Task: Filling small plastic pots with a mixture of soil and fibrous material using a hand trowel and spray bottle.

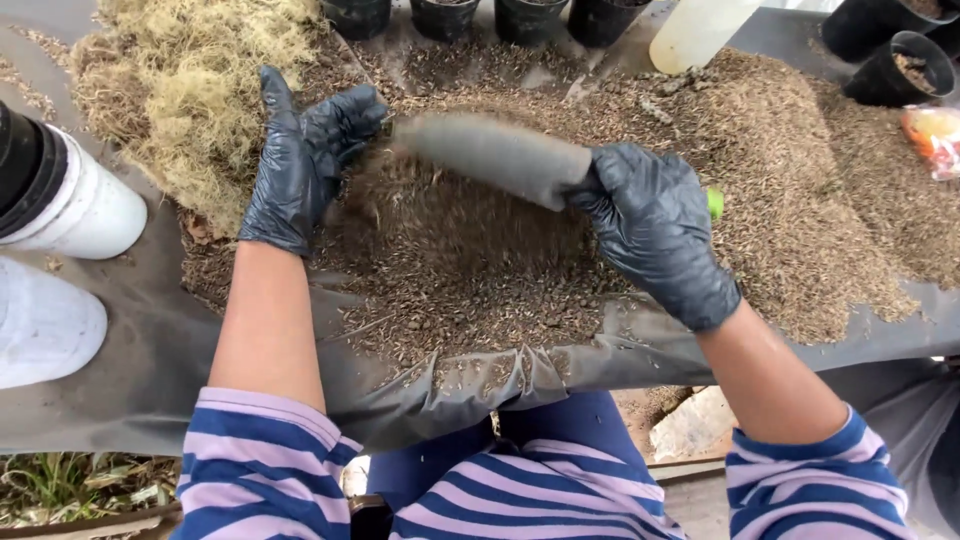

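Item one: our right hand point(655, 235), black-gloved, grip closed round a trowel point(495, 155) with a green handle end, its grey blade blurred above the middle of the brown husk heap point(470, 250). Item two: our left hand point(300, 160), gloved, fingers loosely curled and holding nothing, touching the heap's left edge beside the blade tip. Behind the heap stand black pots point(525, 18); left of it lie pale moss point(190, 80) and white containers point(70, 200). All rest on a grey-sheeted table point(150, 350).
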